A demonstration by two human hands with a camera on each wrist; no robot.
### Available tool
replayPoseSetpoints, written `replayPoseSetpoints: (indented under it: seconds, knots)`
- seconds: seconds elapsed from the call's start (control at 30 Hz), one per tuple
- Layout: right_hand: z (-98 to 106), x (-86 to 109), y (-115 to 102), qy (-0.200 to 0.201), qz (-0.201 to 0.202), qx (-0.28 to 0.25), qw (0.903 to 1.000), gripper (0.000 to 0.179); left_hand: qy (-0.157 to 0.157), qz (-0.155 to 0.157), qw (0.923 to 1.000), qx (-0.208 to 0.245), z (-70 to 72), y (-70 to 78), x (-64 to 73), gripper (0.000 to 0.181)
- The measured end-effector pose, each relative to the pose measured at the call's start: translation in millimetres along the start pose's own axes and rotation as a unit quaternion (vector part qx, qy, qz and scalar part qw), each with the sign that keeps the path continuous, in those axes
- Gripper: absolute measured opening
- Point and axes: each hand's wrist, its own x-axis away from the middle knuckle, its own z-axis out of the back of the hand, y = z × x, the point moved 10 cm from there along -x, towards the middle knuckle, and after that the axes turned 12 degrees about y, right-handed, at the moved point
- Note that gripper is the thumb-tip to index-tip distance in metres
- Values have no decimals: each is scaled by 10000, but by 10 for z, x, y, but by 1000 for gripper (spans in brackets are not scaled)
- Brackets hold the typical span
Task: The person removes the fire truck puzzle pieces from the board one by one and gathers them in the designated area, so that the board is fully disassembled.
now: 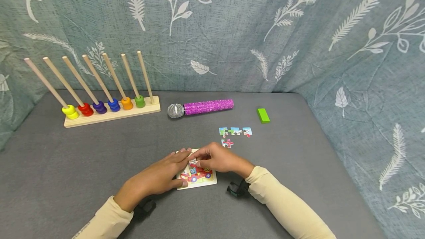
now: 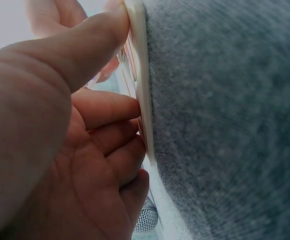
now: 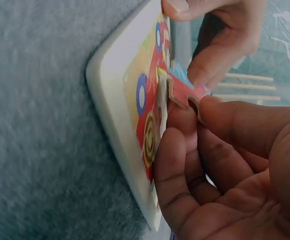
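A small jigsaw puzzle board (image 1: pixel 203 184) with a pale raised border and a red vehicle picture lies flat on the table. My left hand (image 1: pixel 159 176) rests over its left side, fingertips on the far corner and thumb on the near left edge. Above the picture, my right hand (image 1: pixel 220 158) pinches a puzzle piece (image 3: pixel 182 91) between thumb and fingers. That piece is pink-red with some blue and stands tilted over a gap in the picture. Several loose puzzle pieces (image 1: pixel 235 131) lie beyond the right hand, mostly blue, one of them red (image 1: pixel 227 143).
A wooden peg stand (image 1: pixel 113 115) with colored rings stands at the back left. Beside it lies a microphone (image 1: pixel 209 107) with a glittery purple handle. A green block (image 1: pixel 263 115) sits at the back right. Patterned cloth (image 1: pixel 232 47) hangs behind the grey table (image 1: pixel 99 158).
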Motion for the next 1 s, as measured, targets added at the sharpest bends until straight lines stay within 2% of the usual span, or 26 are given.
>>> replayPoseSetpoints:
  seconds: [0.4, 0.63, 0.83, 1.0]
  knots:
    - [48, 27, 48, 150, -56, -273, 9995, 25, -69, 7, 10000, -37, -21, 10, 19, 68]
    - [210, 44, 63, 429, 65, -343, 9985, 24, -29, 37, 10000, 4, -4, -6, 16, 67]
    - [354, 101, 104, 631, -29, -591, 9963, 24, -71, 127, 9999, 51, -17, -20, 11, 70]
    - [459, 134, 121, 758, -77, -491, 9959, 24, -56, 68, 9999, 58, -11, -7, 5, 69]
